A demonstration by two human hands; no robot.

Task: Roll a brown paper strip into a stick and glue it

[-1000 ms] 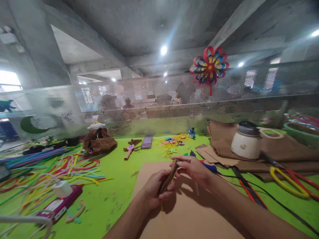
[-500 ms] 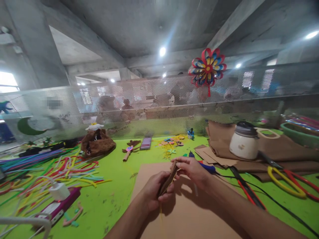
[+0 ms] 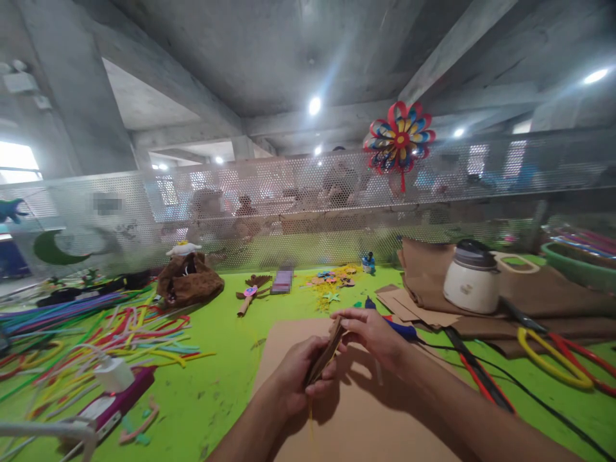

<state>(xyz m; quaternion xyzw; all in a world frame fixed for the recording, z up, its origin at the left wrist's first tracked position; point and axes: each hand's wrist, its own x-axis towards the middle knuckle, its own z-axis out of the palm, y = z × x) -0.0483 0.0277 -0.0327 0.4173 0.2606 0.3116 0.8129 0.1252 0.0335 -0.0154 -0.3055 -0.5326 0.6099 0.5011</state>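
Observation:
A narrow folded piece of brown paper or card [image 3: 325,357] stands tilted between my two hands. My left hand [image 3: 294,377] is closed around its lower part, thumb on the near side. At the upper end my right hand [image 3: 373,332] pinches it with the fingertips. A thin yellow strand [image 3: 310,417] hangs below the left hand. Both hands are above a light brown cardboard sheet [image 3: 380,423]. Just beyond the right hand lies a blue-handled tool [image 3: 402,329], probably a glue gun, partly hidden by the hand.
Scissors [image 3: 553,359], a white pot with a dark lid [image 3: 471,279] and stacked brown sheets [image 3: 428,269] lie right. Left are colourful pipe cleaners [image 3: 144,333] and a purple power strip [image 3: 120,401]. Behind are a brown paper figure [image 3: 250,294] and a perforated screen [image 3: 269,224].
The view has tilted up slightly, so the surroundings sit a little lower. Both hands keep nearly the same hold on the brown piece.

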